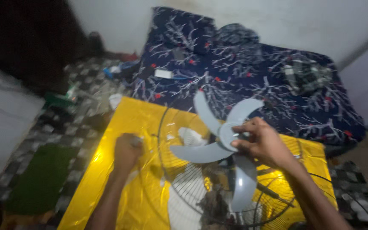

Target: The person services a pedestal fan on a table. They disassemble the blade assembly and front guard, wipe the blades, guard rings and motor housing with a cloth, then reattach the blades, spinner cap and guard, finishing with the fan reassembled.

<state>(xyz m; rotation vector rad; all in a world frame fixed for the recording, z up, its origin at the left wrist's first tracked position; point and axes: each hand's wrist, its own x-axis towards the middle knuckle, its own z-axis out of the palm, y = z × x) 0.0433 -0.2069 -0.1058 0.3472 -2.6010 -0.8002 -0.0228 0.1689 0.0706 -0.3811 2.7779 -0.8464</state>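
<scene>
Our right hand [264,144] pinches the hub of the pale grey plastic fan blade [223,149], thumb and fingers pressed on the round centre, holding it up above the black wire fan guard [192,191]. The blade's vanes spread out from under that hand: one rises toward the bed, one runs left toward our other hand, one hangs down over the guard. How many vanes there are in all we cannot tell, since the hand covers part of the hub.

Our left hand [127,151] is curled into a fist, well apart from the blade and to its left. Something small and pale shows at its top, too blurred to name, so we cannot tell whether the fist is closed on anything. It hovers over or rests on the shiny yellow plastic sheet [120,123], which lies under the guard.

The guard is cut off by the lower edge of the view, and a dark clump low inside it is too smeared to make out. A second wire ring [320,187] shows behind our right wrist, only partly in view.

Beyond the sheet lies the bed with its navy cover printed with white branches [235,68], bearing a few small things we cannot identify. To the left, the checkered floor [64,127] holds a green mat [43,179] and blurred clutter.
</scene>
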